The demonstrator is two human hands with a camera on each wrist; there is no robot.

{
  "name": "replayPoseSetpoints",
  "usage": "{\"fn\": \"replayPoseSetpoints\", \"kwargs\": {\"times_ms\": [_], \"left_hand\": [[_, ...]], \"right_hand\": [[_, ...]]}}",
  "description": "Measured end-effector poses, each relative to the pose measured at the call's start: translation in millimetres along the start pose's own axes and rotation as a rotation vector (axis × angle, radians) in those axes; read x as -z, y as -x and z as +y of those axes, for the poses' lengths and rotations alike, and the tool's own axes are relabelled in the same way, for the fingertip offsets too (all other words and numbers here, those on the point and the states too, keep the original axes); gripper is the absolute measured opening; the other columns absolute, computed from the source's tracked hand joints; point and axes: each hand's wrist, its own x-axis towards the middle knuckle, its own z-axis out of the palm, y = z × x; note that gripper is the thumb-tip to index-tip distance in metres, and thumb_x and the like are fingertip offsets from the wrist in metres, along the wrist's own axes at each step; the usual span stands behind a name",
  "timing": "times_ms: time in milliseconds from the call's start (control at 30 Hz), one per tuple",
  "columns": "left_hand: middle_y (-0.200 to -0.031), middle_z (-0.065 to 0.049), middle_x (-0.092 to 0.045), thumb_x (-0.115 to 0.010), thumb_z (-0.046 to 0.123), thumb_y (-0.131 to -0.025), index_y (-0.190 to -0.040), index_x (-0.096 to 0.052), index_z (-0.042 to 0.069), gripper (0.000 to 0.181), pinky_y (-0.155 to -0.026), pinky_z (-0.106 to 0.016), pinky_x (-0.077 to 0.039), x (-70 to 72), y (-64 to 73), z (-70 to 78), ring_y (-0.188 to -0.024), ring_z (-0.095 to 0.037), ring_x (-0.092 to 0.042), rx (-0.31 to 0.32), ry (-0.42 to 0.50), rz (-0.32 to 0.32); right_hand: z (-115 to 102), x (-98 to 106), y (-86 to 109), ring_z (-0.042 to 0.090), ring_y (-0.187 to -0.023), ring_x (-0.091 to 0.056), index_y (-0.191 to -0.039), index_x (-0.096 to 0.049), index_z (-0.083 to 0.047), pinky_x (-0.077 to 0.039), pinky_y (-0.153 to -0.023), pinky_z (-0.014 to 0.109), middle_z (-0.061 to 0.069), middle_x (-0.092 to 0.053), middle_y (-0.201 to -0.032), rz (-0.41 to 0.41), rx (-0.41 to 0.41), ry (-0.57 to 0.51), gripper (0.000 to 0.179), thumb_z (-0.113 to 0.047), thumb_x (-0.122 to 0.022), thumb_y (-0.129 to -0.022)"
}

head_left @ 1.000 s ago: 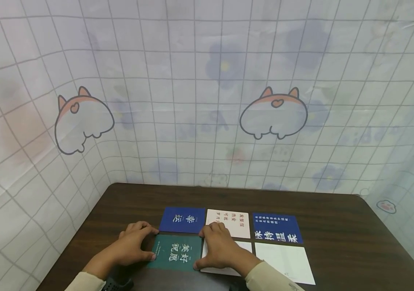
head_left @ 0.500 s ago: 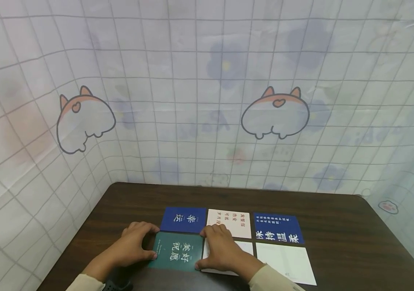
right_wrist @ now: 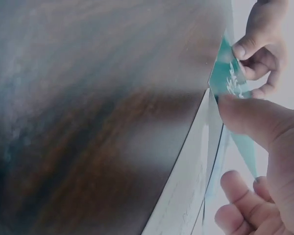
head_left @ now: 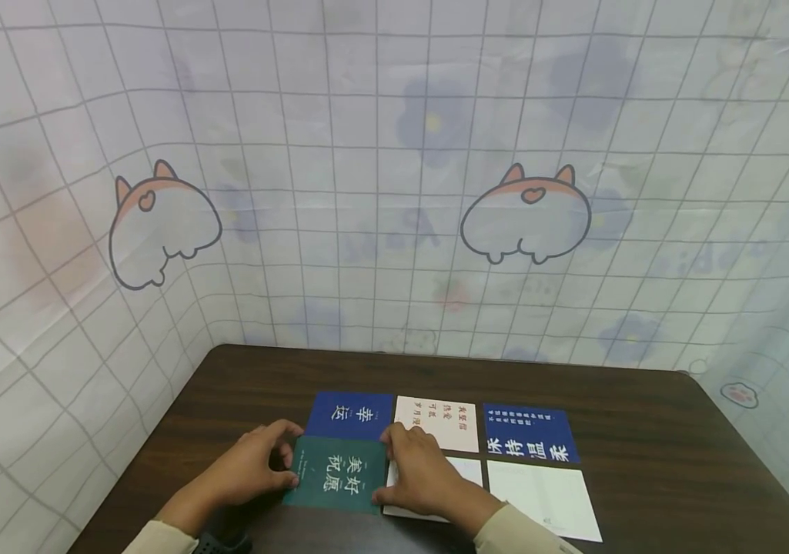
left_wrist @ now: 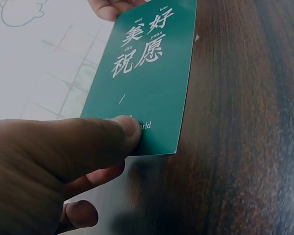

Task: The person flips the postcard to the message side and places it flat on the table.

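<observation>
A green card (head_left: 339, 477) with white Chinese characters is held between both hands at the near left of the card rows. My left hand (head_left: 245, 467) pinches its left end, thumb on the printed face and fingers below, as the left wrist view shows. At the right end, my right hand (head_left: 423, 473) grips the card by its edge, thumb at the near corner. In the right wrist view the green card (right_wrist: 225, 73) is raised off the table and tilted. Under my right hand lies a white card (head_left: 466, 468), partly hidden by it.
Behind lie a blue card (head_left: 349, 415), a cream card (head_left: 446, 427) with red-brown characters and another blue card (head_left: 531, 435). A mostly blank white card (head_left: 543, 500) lies at the near right. The dark wooden table (head_left: 678, 454) meets a patterned curtain (head_left: 380, 192) behind and at the sides.
The green card has come up off the table, its far edge now overlapping the blue card behind it. My left fingers have curled under its end; both hands stay at its ends.
</observation>
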Motion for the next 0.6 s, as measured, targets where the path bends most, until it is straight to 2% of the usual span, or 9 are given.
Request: {"fn": "replayPoseSetpoints", "kwargs": {"times_ms": [133,267,500,600], "left_hand": [[-0.087,0.011,-0.061,-0.083,0.023,-0.088,-0.133,-0.054,0.008,0.056,-0.074,-0.035,-0.045,1.2,1.4,-2.0,-0.074,-0.010,-0.055,-0.028,0.047,-0.008],[-0.087,0.010,-0.063,-0.080,0.018,-0.090,-0.134,-0.053,0.007,0.052,-0.064,-0.029,-0.045,0.5,2.5,-2.6,-0.064,-0.007,-0.055,-0.040,0.068,0.012],[-0.087,0.012,-0.066,-0.078,0.013,-0.091,-0.135,-0.053,0.007,0.052,-0.067,-0.030,-0.047,-0.7,2.4,-1.8,-0.071,-0.008,-0.059,-0.008,0.082,0.046],[-0.087,0.013,-0.066,-0.079,0.012,-0.090,-0.136,-0.053,0.007,0.053,-0.070,-0.030,-0.046,-0.4,2.7,-0.7,-0.075,-0.008,-0.060,0.005,0.074,0.074]], "right_hand": [[-1.0,0.2,-0.1,0.007,-0.078,-0.048,-0.120,-0.054,-0.011,-0.044,-0.085,0.037,-0.017,-0.054,-0.084,0.017,0.008,-0.044,0.065,-0.033,-0.093,-0.073],[-0.9,-1.0,0.0,0.005,-0.078,-0.052,-0.121,-0.054,-0.012,-0.045,-0.089,0.041,-0.020,-0.055,-0.080,0.024,0.002,-0.064,0.061,-0.029,-0.091,-0.076],[-1.8,0.9,-0.2,0.004,-0.077,-0.054,-0.122,-0.053,-0.011,-0.044,-0.092,0.046,-0.022,-0.058,-0.078,0.035,0.000,-0.107,0.056,-0.022,-0.087,-0.079],[-2.7,3.2,-0.8,0.005,-0.075,-0.053,-0.123,-0.052,-0.012,-0.044,-0.088,0.043,-0.023,-0.058,-0.077,0.032,-0.012,-0.136,0.054,-0.020,-0.085,-0.081]]}}
